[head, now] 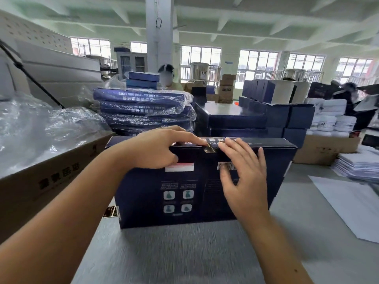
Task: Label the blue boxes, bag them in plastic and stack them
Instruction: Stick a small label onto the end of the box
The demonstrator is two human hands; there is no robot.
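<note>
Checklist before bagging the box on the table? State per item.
1. Sticker across the top edge of the blue box: ok; whether it is pressed fully flat, cannot tell.
2. Box steady: ok. It stands on its long edge on the table, and the left hand grips the top edge.
3. Right hand free: ok, fingers straight, tips by the sticker.
4. Plastic within reach: ok, heaped in the carton at the left.
5. Room on the bagged boxes stacked behind: cannot tell.
</note>
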